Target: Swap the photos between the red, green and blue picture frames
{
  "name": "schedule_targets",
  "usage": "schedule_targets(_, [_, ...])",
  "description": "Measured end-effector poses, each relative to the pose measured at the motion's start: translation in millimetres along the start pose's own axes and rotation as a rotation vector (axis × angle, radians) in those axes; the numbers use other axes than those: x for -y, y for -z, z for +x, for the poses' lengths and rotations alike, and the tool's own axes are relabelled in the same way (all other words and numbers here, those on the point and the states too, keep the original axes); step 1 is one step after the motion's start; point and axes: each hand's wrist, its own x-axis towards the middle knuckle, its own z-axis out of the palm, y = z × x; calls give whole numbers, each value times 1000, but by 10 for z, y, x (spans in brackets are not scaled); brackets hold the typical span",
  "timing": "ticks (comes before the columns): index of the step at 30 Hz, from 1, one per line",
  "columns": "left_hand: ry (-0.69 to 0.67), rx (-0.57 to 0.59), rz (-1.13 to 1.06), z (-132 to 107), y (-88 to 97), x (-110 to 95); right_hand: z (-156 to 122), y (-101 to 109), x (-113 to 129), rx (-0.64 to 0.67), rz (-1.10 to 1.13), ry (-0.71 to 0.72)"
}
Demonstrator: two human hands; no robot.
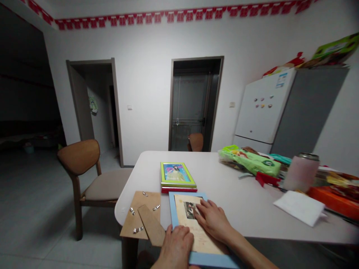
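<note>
A light blue picture frame [173,212] lies at the table's near edge with a cream printed sheet [202,241] inside its border. The sheet bears a small dark photo and faint reddish print. My left hand [178,243] is closed over the frame's left side, its curled fingertips reaching onto the sheet. Across the sheet's upper right, my right hand [214,220] lies with its fingers stretched out, touching beside the photo. Just left of the frame is a brown backing board [137,203] with several metal clips and a brown stand flap [151,225].
Beyond the blue frame, a green picture frame [177,185] rests on a red one [179,189]. To the right are a green package [249,160], a pink jar [301,173], white tissue [298,207] and an orange box [336,201]. A wooden chair [80,158] stands left.
</note>
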Motion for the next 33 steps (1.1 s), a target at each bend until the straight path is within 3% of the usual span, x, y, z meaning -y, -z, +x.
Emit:
schedule_targets(10, [-51, -29, 10, 16, -23, 32, 115, -73, 261, 68, 114, 204])
schedule_targets(14, [-47, -60, -11, -118, 107, 93, 199, -138, 422, 90, 146, 281])
schedule_targets(17, [50, -121, 27, -333, 307, 273, 261, -164, 472, 85, 156, 234])
schedule_targets(20, [192, -266, 98, -564, 451, 609, 295, -134, 501, 60, 185, 202])
schedule_targets(23, [372, -339, 182, -711, 450, 971, 266, -52, 666, 49, 247, 230])
schedule_targets(26, [408, -414, 197, -743, 366, 1199, 170, -16, 1008, 92, 318, 299])
schedule_targets(30, [402, -516, 159, -705, 339, 1245, 55, -136, 1433, 137, 317, 303])
schedule_targets(33, [416, -530, 167, -683, 406, 1152, 24, -182, 1491, 120, 400, 232])
